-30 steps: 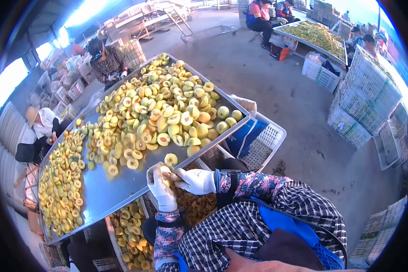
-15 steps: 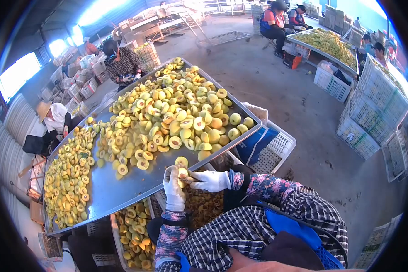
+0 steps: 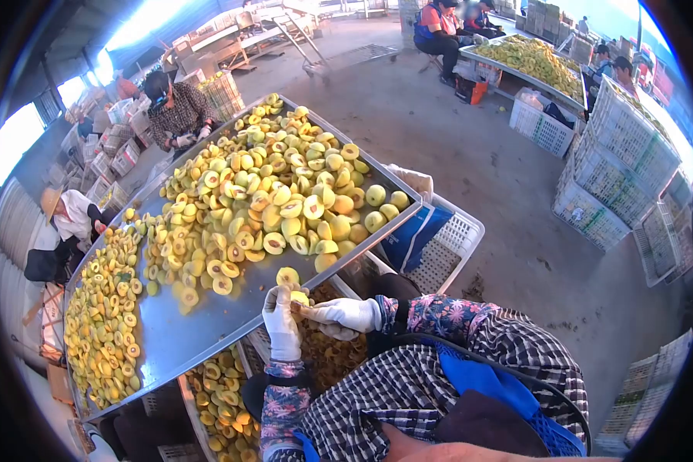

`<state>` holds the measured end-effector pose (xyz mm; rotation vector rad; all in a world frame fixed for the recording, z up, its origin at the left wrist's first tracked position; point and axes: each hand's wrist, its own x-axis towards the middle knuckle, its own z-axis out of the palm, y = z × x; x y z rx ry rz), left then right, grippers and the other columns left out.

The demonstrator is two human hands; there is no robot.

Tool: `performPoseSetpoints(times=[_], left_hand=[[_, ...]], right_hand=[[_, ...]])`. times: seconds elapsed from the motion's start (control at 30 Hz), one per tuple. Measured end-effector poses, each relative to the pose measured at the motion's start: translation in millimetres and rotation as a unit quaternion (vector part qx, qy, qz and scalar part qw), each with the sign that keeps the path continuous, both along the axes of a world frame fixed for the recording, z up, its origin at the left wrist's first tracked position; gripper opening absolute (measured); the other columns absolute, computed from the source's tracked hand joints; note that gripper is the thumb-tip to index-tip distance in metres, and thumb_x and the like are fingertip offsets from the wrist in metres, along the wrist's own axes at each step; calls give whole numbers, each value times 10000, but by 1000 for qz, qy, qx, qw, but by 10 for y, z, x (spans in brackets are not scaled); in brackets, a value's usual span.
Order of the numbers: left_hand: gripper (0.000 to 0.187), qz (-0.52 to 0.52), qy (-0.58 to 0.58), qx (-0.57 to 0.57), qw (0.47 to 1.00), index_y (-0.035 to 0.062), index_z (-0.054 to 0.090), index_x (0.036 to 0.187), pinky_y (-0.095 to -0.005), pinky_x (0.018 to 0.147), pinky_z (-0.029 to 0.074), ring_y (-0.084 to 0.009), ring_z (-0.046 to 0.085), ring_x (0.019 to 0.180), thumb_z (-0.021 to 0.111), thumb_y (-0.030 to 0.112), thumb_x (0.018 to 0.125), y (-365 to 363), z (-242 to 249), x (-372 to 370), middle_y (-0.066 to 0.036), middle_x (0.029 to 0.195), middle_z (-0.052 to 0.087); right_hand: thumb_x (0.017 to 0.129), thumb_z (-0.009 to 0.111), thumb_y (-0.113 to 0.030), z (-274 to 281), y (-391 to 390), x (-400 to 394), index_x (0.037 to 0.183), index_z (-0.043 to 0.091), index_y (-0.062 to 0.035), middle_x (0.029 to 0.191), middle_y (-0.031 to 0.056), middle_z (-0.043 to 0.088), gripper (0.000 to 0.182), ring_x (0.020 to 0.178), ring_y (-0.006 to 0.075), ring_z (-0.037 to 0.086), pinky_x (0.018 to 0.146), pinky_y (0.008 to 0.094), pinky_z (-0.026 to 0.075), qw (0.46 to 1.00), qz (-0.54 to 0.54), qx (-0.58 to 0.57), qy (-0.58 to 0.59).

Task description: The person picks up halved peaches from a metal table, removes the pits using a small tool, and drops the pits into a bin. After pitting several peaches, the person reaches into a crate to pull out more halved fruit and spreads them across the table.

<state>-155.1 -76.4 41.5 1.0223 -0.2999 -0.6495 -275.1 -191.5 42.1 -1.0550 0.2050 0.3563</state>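
Observation:
My left hand (image 3: 282, 327), in a white glove, is closed round a yellow peach half (image 3: 299, 298) in front of the table's near edge. Another peach half (image 3: 287, 277) shows just above its fingertips. My right hand (image 3: 345, 315), also gloved, is closed, with its fingertips against the held fruit. Something small and brownish shows at those fingertips, too small to name. Just beyond both hands, a heap of halved peaches (image 3: 273, 243) lies on the metal table (image 3: 179, 339), many with pits showing. Below my hands is a container of brown bits (image 3: 333, 350), partly hidden by my arm.
Under the table's near edge stands a crate of peach halves (image 3: 223, 393). A white crate (image 3: 470, 231) with a blue bag (image 3: 416, 235) is at the table's right corner. Stacked crates (image 3: 616, 169) stand farther right. Co-workers (image 3: 179, 108) sit along the table's far side.
The view has shifted slightly, so the table and background lie farther left. Both hands stay together at the fruit, with my right fingertips closer in against it.

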Motion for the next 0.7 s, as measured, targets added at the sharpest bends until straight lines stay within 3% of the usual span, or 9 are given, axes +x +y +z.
performPoseSetpoints(times=[0.1, 0.17, 0.23, 0.3, 0.37, 0.43, 0.5, 0.57, 0.7], left_hand=[[164, 47, -12, -28, 998, 51, 595, 911, -363, 618, 589, -238, 670, 784, 644, 208, 911, -25, -31, -68, -94, 902, 653], [179, 75, -28, -19, 997, 40, 600, 913, -349, 616, 580, -236, 670, 790, 636, 216, 918, -33, -16, -108, -92, 899, 654], [207, 31, -71, 46, 996, 18, 606, 922, -329, 642, 567, -232, 669, 791, 631, 223, 922, 11, -20, -19, -89, 894, 654], [254, -49, -66, 64, 995, -8, 615, 960, -325, 706, 559, -232, 672, 795, 635, 242, 921, 65, -71, 103, -102, 909, 660], [269, -44, -20, 55, 997, -8, 615, 1033, -344, 722, 574, -231, 677, 822, 607, 244, 939, 40, -31, 87, -112, 949, 666], [265, -23, -48, 67, 996, 7, 619, 1023, -333, 677, 581, -214, 674, 802, 600, 259, 942, 81, 329, -96, -106, 943, 664], [256, 48, 39, -6, 998, 14, 625, 997, -333, 609, 585, -226, 675, 777, 626, 260, 924, -4, 109, -78, -105, 925, 662], [344, 63, 62, -11, 996, 49, 561, 1061, -389, 668, 597, -265, 668, 850, 632, 351, 913, 4, 35, -56, -108, 989, 634], [374, 109, 78, -33, 990, 75, 519, 1133, -386, 681, 595, -273, 665, 873, 621, 364, 918, 43, 141, -160, -94, 1034, 599]], right_hand=[[944, 499, -532, -54, 52, 1, 944, 530, -142, 621, -40, 448, 392, 431, 65, 376, 391, 214, 294, 998, 11, 58, 7], [976, 451, -503, -52, 140, -13, 1045, 516, -141, 630, -39, 449, 375, 446, 72, 399, 402, 217, 317, 992, -49, -98, -62], [984, 464, -460, -200, 106, 24, 1092, 513, -142, 680, -48, 450, 340, 522, 67, 427, 450, 221, 342, 988, -27, -118, -101], [984, 474, -444, -149, 90, 5, 1076, 515, -133, 686, -42, 460, 326, 532, 74, 440, 456, 225, 350, 993, -5, -105, -56], [982, 479, -445, -558, 70, 72, 1050, 518, -140, 642, -38, 453, 315, 476, 86, 421, 424, 226, 332, 961, -22, -116, -250], [978, 480, -458, -37, 161, -1, 1006, 510, -151, 577, -40, 423, 310, 405, 89, 374, 376, 229, 290, 998, -48, 30, 12], [962, 493, -490, 80, 176, 5, 1006, 524, -157, 558, -55, 418, 338, 391, 62, 367, 361, 219, 272, 996, -44, 80, -4], [978, 486, -447, 7, 237, 35, 1067, 505, -159, 557, -62, 403, 302, 385, 50, 333, 357, 215, 249, 995, -55, 80, 6], [986, 499, -377, -65, 327, 46, 1189, 470, -135, 648, -68, 449, 318, 431, 37, 342, 392, 193, 245, 991, -61, 92, -73]])
